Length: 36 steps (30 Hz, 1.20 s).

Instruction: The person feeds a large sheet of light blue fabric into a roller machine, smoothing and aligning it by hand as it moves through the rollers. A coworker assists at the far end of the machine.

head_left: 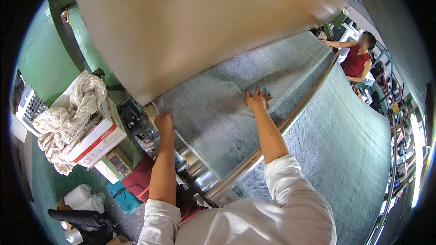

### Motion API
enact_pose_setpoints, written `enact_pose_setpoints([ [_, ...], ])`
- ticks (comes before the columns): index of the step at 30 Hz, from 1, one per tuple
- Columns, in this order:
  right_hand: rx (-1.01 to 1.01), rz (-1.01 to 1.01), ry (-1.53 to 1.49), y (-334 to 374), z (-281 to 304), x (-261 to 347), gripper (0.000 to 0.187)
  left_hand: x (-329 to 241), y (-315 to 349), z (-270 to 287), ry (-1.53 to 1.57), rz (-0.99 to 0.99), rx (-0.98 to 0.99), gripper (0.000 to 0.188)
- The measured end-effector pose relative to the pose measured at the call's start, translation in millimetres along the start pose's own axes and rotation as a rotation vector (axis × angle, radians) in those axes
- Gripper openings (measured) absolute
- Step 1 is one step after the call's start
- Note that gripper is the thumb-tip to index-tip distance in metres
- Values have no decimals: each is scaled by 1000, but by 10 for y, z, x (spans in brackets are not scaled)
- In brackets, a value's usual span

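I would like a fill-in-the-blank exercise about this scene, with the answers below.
1. The right hand lies palm ____ on the blue-gray pile fabric.
2. The left hand is at the fabric's ____ edge.
3. The person's own shirt sleeves are ____.
4. The co-worker wears a dark ____ sleeveless top.

Missing words: down; left; white; red.

A person's left forearm [163, 170] rises nearly upright, left of the frame's center, to a partly curled left hand [164, 121]; the right forearm [271, 137] slants leftward to the right hand [257, 99], fingers spread, near mid-frame.
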State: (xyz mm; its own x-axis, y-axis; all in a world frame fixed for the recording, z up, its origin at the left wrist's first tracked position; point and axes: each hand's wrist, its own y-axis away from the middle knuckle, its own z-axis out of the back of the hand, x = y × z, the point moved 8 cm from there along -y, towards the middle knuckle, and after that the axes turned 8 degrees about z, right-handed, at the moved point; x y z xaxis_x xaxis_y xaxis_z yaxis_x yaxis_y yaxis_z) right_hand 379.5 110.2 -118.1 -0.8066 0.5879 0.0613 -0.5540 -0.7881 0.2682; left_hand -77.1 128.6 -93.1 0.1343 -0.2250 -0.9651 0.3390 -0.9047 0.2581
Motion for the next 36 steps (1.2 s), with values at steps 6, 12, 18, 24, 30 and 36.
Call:
enact_pose_setpoints([
  [6,4,50,72,179,-4,80,73,-52,-20,103,-158,-49,-150,19],
  [12,-28,60,104,279,9,151,71,35,-130,144,-86,-135,-189,20],
  [18,-31,51,106,435,55,202,71,190,55,-384,9,152,374,25],
  [24,-58,79,154,600,81,304,71,71,-14,-193,12,-8,203,15],
  [30,-41,93,199,838,85,420,69,96,-186,4,-80,-30,-55,14],
  [36,-92,119,151,961,93,463,70,52,-180,68,-92,-141,-134,16],
])
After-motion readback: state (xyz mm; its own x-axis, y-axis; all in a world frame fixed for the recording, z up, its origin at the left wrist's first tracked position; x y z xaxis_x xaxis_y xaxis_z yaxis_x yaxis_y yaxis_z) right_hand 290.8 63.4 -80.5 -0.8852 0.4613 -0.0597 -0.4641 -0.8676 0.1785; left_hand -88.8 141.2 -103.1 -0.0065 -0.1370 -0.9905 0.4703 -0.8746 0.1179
